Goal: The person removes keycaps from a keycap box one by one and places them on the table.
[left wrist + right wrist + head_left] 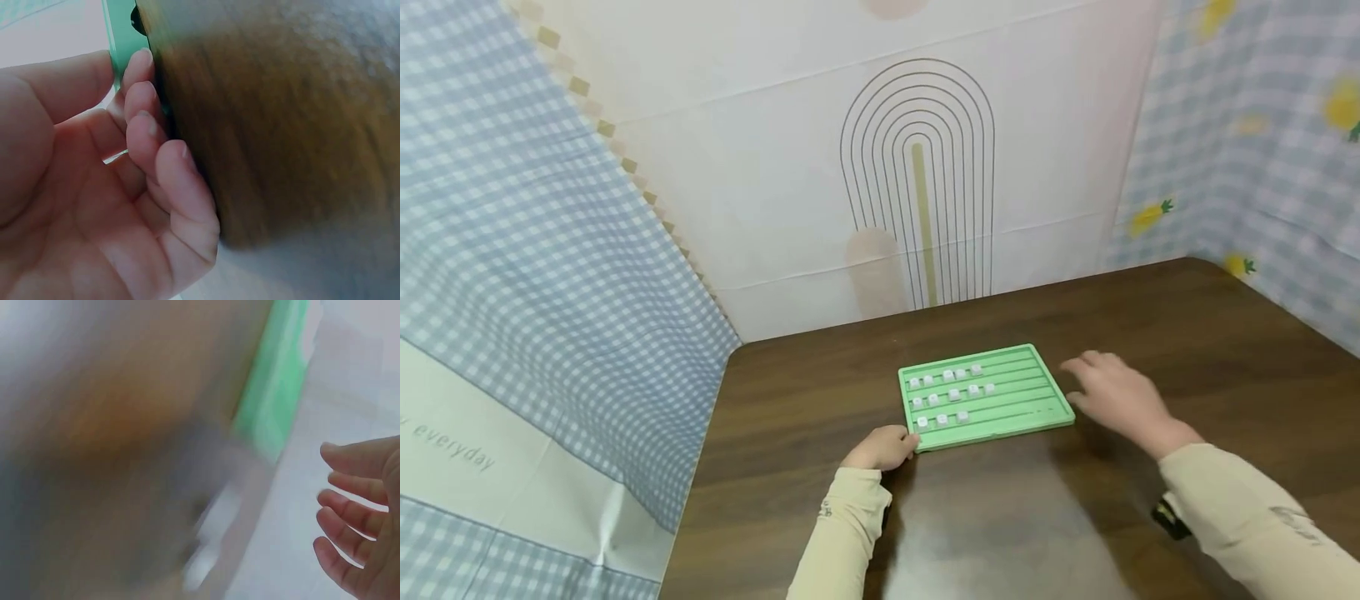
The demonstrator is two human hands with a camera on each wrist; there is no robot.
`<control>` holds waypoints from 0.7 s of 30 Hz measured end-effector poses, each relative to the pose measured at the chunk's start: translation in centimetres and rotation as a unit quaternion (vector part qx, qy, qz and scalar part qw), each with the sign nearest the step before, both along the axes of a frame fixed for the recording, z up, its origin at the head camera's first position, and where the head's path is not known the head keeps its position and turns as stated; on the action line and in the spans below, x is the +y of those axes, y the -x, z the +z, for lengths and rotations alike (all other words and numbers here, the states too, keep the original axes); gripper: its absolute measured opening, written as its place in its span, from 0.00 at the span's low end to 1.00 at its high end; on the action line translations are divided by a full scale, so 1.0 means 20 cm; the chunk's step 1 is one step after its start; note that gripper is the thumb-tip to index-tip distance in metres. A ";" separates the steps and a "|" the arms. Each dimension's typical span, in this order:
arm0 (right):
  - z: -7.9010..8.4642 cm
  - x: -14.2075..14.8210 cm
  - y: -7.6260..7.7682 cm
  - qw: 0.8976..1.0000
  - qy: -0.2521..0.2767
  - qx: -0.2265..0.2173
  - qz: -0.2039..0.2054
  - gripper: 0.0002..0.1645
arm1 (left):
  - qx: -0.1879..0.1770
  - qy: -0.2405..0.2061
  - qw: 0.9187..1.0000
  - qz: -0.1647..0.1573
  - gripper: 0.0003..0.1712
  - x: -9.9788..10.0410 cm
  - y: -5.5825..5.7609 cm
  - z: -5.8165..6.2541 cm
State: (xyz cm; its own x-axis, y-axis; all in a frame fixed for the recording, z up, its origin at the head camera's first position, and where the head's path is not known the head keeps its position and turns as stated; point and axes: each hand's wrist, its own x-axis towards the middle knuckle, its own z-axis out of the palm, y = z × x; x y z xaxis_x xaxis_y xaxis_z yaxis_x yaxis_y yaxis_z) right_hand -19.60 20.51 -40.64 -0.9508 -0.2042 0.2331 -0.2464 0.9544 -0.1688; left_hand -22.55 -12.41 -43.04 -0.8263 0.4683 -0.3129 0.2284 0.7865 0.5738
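A light green ridged tray [1011, 406] lies on the wooden table, its left part lined with several small white keycap-like blocks [954, 395] in three rows. My left hand [880, 448] holds the tray's near left corner. In the left wrist view the thumb [87, 81] lies along the green edge, with the fingers curled at its side. Just off the tray's right edge is my right hand [1116, 396], its fingers loosely spread around nothing. Two blurred white pieces [219, 515] lie beyond the tray's end in the right wrist view.
The dark wooden table [790, 392] runs back to a white cloth [760, 183] with a printed arch. Blue checked cloth [550, 208] hangs at the left, and more checked cloth [1285, 167] with yellow fruit prints at the right.
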 end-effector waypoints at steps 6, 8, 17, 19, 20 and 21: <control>-0.06 -0.44 0.11 0.995 0.011 0.006 0.097 0.16 | 0.004 -0.001 1.000 0.012 0.20 0.01 0.00 -0.01; -0.11 -0.53 0.13 0.994 -0.004 0.004 0.110 0.14 | 0.005 -0.001 1.000 0.015 0.19 0.02 -0.01 -0.02; -0.19 -0.65 0.17 0.992 -0.040 0.036 0.111 0.03 | 0.015 0.007 1.000 0.026 0.20 0.01 0.01 -0.04; -0.17 -0.62 0.17 0.993 -0.030 0.033 0.109 0.03 | 0.019 0.007 0.999 0.025 0.20 0.02 0.01 -0.03; -0.17 -0.60 0.17 0.993 -0.020 0.033 0.107 0.03 | 0.021 0.004 0.999 0.024 0.19 0.03 0.01 -0.03; -0.15 -0.57 0.17 0.994 -0.008 0.031 0.104 0.04 | 0.023 0.002 0.999 0.023 0.19 0.03 0.00 -0.03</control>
